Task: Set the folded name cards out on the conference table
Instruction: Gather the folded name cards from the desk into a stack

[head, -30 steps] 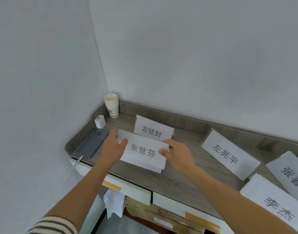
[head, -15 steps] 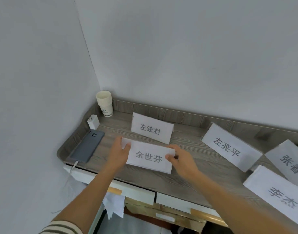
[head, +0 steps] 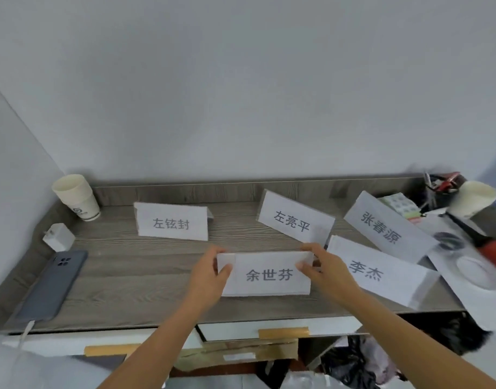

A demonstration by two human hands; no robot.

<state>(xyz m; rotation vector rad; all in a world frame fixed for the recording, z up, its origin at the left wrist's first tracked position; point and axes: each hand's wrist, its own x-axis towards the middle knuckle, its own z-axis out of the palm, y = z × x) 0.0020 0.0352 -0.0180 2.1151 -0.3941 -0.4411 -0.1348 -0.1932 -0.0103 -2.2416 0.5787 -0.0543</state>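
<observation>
A white folded name card (head: 266, 275) with grey characters stands on the grey wood table (head: 145, 265) near its front edge. My left hand (head: 210, 272) pinches its left end and my right hand (head: 322, 272) pinches its right end. Behind it stand three folded cards: one at the back left (head: 172, 224), one at the back middle (head: 296, 224), one at the back right (head: 387, 227). Another card (head: 378, 272) lies just right of my right hand.
Stacked paper cups (head: 76, 197) sit in the back left corner, with a white charger (head: 58, 237) and a grey phone (head: 54, 282) on a cable along the left edge. At the far right are another paper cup (head: 474, 199), a pen holder (head: 440, 183), tape rolls (head: 477, 272) and papers.
Both hands have carried the held card to the right along the table, from in front of the back-left card towards the middle. The view has swung right, bringing the cluttered right end in.
</observation>
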